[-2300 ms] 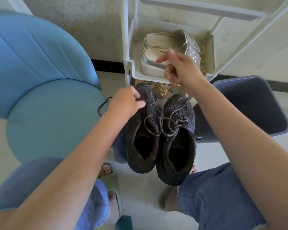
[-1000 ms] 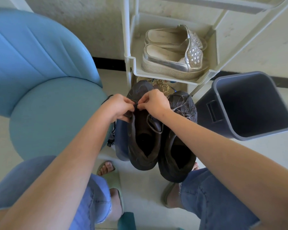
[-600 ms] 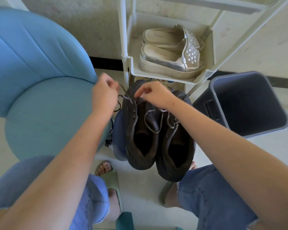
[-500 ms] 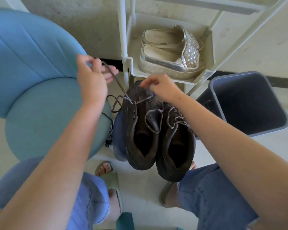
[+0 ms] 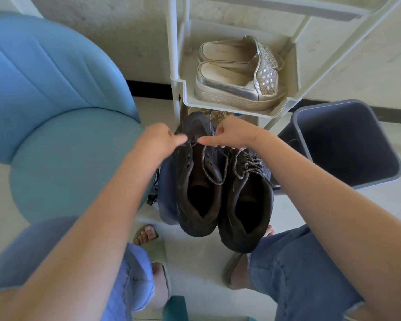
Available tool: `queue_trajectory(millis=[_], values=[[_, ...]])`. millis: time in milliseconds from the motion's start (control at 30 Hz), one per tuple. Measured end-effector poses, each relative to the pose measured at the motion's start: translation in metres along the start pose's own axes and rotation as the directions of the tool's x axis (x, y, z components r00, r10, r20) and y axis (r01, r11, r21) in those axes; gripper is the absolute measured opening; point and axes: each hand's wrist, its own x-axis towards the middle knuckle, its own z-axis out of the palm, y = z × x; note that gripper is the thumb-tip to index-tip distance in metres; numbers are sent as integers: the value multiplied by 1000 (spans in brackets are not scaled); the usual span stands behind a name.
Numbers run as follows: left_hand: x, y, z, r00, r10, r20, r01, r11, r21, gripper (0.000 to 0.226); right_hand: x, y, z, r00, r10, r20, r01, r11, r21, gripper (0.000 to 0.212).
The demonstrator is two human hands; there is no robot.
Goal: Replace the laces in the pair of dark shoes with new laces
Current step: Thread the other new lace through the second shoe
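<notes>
Pair of dark shoes sits straight ahead of the seated person, toes away, heels toward the knees point(image 5: 306, 269), the two touching along their inner sides. Left shoe point(image 5: 195, 195) has its eyelets mostly bare, with one grey lace point(image 5: 210, 169) hanging in a loose loop over the tongue; right shoe point(image 5: 245, 205) is laced, with its knot bunched at the throat. Left hand point(image 5: 159, 141) and right hand point(image 5: 229, 135) meet over the front of the left shoe, fingertips nearly touching just above the top of the lace. Left hand is motion-blurred, and the right shows one finger pointing in with the rest curled under; whether either hand actually pinches the lace cannot be told. Room is tight at the front: the shoe toes run under the lip of a white rack point(image 5: 183, 93) holding silver slip-ons point(image 5: 236, 86). To the left, the rounded edge of a blue chair point(image 5: 67, 158) lies near the left shoe, with a dark blue thing point(image 5: 167, 181) between them. To the right, a grey bin point(image 5: 296, 119) tilts just beside the right shoe. Open floor point(image 5: 195, 262) shows only near the person, between the sandalled feet point(image 5: 155, 249).
</notes>
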Motion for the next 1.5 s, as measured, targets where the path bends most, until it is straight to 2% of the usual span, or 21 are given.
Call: queue_trajectory(millis=[67,133,233,333,433,500,567,633,700,800,867,933,1000,1033,1100,1133,1200,1300,1367,1433,1500], values=[[4,-4,15,997,15,73,-23,993,113,34,0,-3,3,1000,-29,-7,30,999,25,35],[7,-6,18,998,20,65,-29,989,142,33,2,-7,9,999,-50,-19,51,997,65,19],[10,-8,18,995,43,86,-54,989,138,25,5,-8,10,998,-47,-49,56,976,211,17],[7,-5,14,994,94,-61,-103,981,-167,16,4,-3,2,997,-12,76,-4,978,208,31],[7,1,-6,938,1,-346,-189,839,-511,26,-5,3,-5,930,17,367,-26,999,20,34],[9,2,-20,891,-63,-449,-256,747,-613,25,-10,5,-10,862,27,507,37,993,-116,29],[8,0,-22,881,-106,-461,-254,715,-651,25,-13,5,-15,844,26,535,110,969,-220,26],[9,-3,-18,886,-148,-440,-215,710,-671,25,-12,5,-16,864,-22,502,155,962,-224,17],[12,-3,-17,892,-167,-420,-177,725,-665,19,-12,7,-17,877,-121,464,201,971,-127,16],[15,-5,-19,901,-176,-397,-128,766,-630,14,-10,8,-16,875,-318,364,235,938,255,13],[13,-5,-20,889,-187,-417,-139,758,-637,18,-7,10,-16,945,-289,154,198,878,437,13],[5,3,-24,847,-186,-498,-252,684,-685,24,-1,14,-15,989,-143,-25,139,883,448,29],[-4,12,-34,749,-185,-636,-457,550,-699,24,1,14,-13,998,-54,-12,55,929,365,60],[-9,16,-40,697,-183,-693,-554,475,-683,22,1,13,-11,999,-37,24,27,943,331,68],[-19,22,-51,648,-160,-745,-663,363,-654,18,3,10,-10,999,-46,12,42,966,254,63],[-22,25,-53,662,-132,-737,-669,339,-661,17,3,9,-10,998,-61,-33,67,973,219,54],[-27,31,-51,758,-29,-652,-609,326,-723,17,4,6,-12,991,-85,-99,106,967,232,35],[-27,38,-40,903,125,-412,-430,253,-867,20,4,3,-11,993,-89,-81,107,958,266,21],[-26,40,-39,931,146,-336,-363,252,-897,23,2,1,-10,992,-99,-84,120,945,303,19],[-26,40,-41,926,154,-344,-374,256,-891,24,0,-5,-9,976,-196,-97,219,895,389,22],[-28,41,-42,919,156,-361,-386,177,-905,24,-2,-13,-6,945,-325,-43,316,871,377,32]])
